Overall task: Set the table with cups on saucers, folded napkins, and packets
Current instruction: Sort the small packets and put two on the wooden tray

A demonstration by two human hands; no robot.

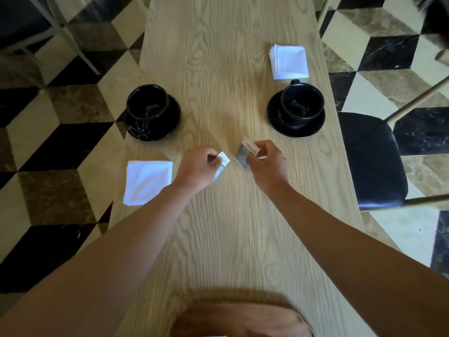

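The person stands at the end of the long pale wooden table (228, 57) and holds one small paper packet in each hand, both above the middle of the table. The left hand (198, 167) has its fingertips pinched together on a small white and silver packet (221, 166). The right hand (266, 164) has thumb and fingers clamped on a grey packet with a white printed end (245, 155).

On the table's left side a black ceramic cup (147, 103) sits on a black round saucer (170, 120), with a white folded napkin (148, 182) nearer the person. On the table's right side a second black cup (302, 103) sits on its saucer (277, 120), with a second white folded napkin (289, 62) farther away.

I think only the packets remain to be placed. The risk is small: a packet held only by its edge may slip from the fingers and land crooked, or a reaching hand may knock a cup on its saucer.
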